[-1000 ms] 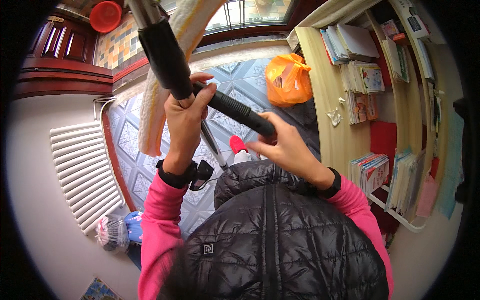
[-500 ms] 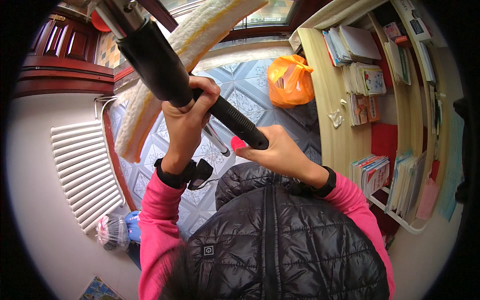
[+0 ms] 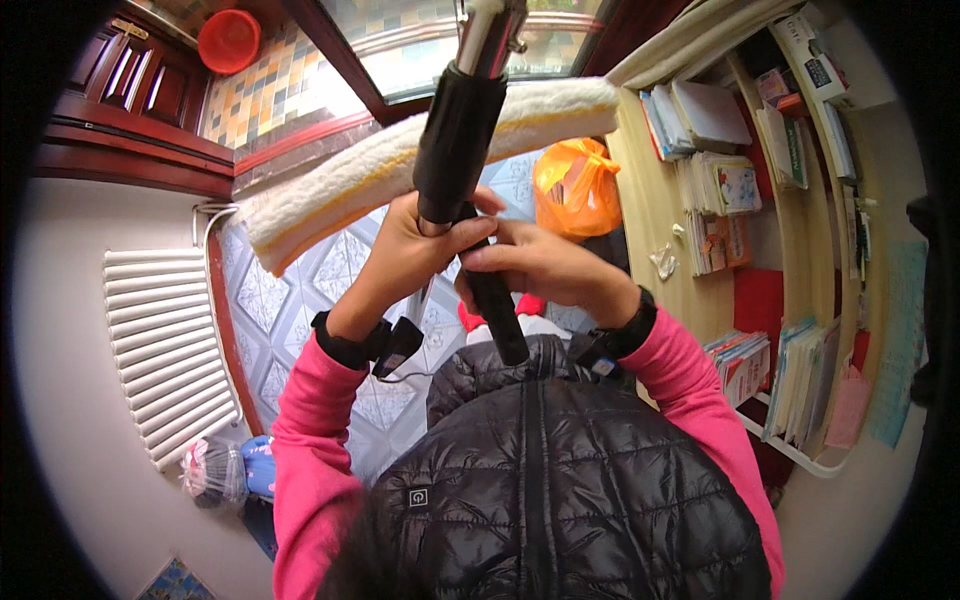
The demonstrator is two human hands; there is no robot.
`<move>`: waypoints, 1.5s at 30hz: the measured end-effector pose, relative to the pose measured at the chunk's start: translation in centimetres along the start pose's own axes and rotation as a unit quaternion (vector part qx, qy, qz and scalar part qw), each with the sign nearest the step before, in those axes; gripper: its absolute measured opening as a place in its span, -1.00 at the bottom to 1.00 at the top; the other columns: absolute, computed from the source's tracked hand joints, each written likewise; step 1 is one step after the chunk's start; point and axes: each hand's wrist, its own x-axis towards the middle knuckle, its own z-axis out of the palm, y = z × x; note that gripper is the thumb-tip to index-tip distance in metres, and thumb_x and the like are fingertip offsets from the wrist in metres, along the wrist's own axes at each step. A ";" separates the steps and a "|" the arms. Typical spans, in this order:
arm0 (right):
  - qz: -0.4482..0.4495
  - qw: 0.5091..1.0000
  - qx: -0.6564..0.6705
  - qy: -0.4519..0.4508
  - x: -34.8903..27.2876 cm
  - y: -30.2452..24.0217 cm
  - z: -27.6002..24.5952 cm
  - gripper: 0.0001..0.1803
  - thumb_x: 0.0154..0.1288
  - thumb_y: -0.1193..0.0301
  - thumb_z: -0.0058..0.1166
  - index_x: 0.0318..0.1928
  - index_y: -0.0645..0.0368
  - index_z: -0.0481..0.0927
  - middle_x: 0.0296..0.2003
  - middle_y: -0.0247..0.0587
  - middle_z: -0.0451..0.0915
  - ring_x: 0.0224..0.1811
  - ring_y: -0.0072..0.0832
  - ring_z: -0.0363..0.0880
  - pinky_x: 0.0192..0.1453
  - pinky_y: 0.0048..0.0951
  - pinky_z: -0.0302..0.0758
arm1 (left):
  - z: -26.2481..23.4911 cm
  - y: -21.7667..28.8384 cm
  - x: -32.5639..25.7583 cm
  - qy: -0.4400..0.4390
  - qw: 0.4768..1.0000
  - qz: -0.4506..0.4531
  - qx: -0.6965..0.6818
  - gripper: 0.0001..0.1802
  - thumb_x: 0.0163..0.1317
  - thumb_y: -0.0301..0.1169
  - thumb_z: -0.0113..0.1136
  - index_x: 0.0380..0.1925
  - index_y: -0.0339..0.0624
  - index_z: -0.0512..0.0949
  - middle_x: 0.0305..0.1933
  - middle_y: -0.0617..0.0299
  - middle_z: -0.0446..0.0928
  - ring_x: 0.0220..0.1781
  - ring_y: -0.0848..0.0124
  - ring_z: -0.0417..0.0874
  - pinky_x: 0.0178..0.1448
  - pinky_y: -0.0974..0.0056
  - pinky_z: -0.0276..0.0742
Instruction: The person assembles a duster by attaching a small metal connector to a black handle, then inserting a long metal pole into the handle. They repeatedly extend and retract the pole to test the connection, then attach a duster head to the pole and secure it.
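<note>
Both my hands are on a window washer with a long white fleece head (image 3: pixel 370 175) striped yellow. In front of the head rises a thick black pole grip (image 3: pixel 460 135) with a silver tube (image 3: pixel 487 40) above it. My left hand (image 3: pixel 400 250) is closed around the junction just under that grip. Against it, my right hand (image 3: pixel 550 265) wraps the top of a slimmer black handle (image 3: pixel 502 320), whose lower end hangs free in front of my black quilted vest. How the two black parts join is hidden by my fingers.
An orange plastic bag (image 3: pixel 578 190) stands on the patterned tile floor beside a wooden bookshelf (image 3: pixel 650 300) full of books. A white radiator (image 3: pixel 165 345) lines the left wall. A red basin (image 3: pixel 229 42) sits beyond the doorway, near a glass door (image 3: pixel 410 65).
The pole has swung from slanting left to nearly upright, and the fleece head has shifted right. My right hand has slid up the slim handle to meet my left.
</note>
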 end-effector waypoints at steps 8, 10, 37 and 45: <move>-0.238 0.961 0.116 0.076 -3.4 -1.8 -5.9 -0.72 0.45 0.23 -0.09 -0.08 0.19 0.44 -0.21 -0.14 0.57 -0.12 -0.25 0.64 0.04 -0.24 0.57 | -0.8 -1.9 -4.2 -0.070 0.985 -0.154 -0.018 -0.34 0.26 -0.53 0.05 0.35 -0.16 0.07 -0.28 0.13 0.61 -0.69 0.60 0.48 -0.66 0.51 0.32; -0.365 0.912 0.124 0.144 -4.1 -4.0 -7.0 -0.75 0.46 0.22 -0.11 -0.13 0.15 0.45 -0.21 -0.16 0.57 -0.08 -0.24 0.62 0.07 -0.22 0.56 | -0.3 -3.5 -5.4 -0.076 0.980 -0.184 0.023 -0.41 0.30 -0.50 -0.03 0.32 -0.16 0.10 -0.40 0.21 0.56 -0.73 0.64 0.38 -0.70 0.50 0.24; -0.364 0.919 0.002 0.149 -4.0 -4.9 -3.6 -0.69 0.45 0.39 -0.13 0.12 0.18 0.24 -0.11 0.01 0.52 0.01 0.01 0.59 0.07 -0.09 0.60 | 1.6 -5.2 -9.1 -0.193 0.906 -0.264 -0.270 -0.26 0.38 0.21 -0.32 0.28 -0.16 0.22 -0.74 0.44 0.12 -0.76 0.65 0.11 -0.63 0.50 0.05; -0.361 0.922 -0.013 0.137 -4.4 -4.9 -3.7 -0.71 0.45 0.38 -0.13 0.10 0.15 0.24 -0.13 -0.01 0.53 0.00 -0.02 0.60 0.07 -0.11 0.60 | 2.3 -5.0 -9.3 -0.185 0.914 -0.250 -0.260 -0.26 0.39 0.21 -0.33 0.29 -0.15 0.21 -0.73 0.45 0.13 -0.75 0.66 0.11 -0.62 0.50 0.06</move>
